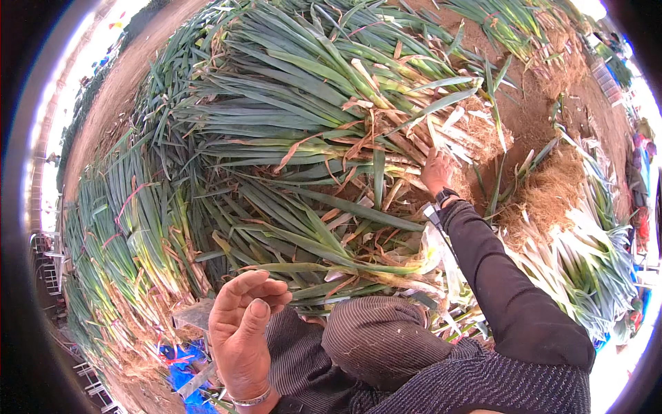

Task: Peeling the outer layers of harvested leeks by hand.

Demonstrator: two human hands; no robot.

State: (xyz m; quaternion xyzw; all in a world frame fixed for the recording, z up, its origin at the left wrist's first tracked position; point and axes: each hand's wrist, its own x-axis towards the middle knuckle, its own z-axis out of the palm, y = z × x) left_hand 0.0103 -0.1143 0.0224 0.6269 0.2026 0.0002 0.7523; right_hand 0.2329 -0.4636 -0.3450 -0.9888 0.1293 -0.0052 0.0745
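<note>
A large pile of leeks (303, 103) with long green leaves lies before me, the root ends pointing right. My right hand (438, 171) reaches out to the pale lower stalks near the roots, its fingers closed about a leek stalk (419, 148); part of the grip is hidden. My left hand (243, 324) is raised near my knee, fingers loosely bent and thumb apart, with nothing visible in it. Between the hands, loose leeks (331, 265) lie close to my legs. A whitish plastic sheet or bag (433, 252) is beside my right forearm.
Tied leek bundles (138, 241) stand at the left, with pink ties. Cleaner, white-stemmed leeks (565, 269) are piled at the right beside a mass of brown roots (548, 193). Blue plastic (186, 386) lies at lower left. More leeks (503, 27) rest on bare soil at the far right.
</note>
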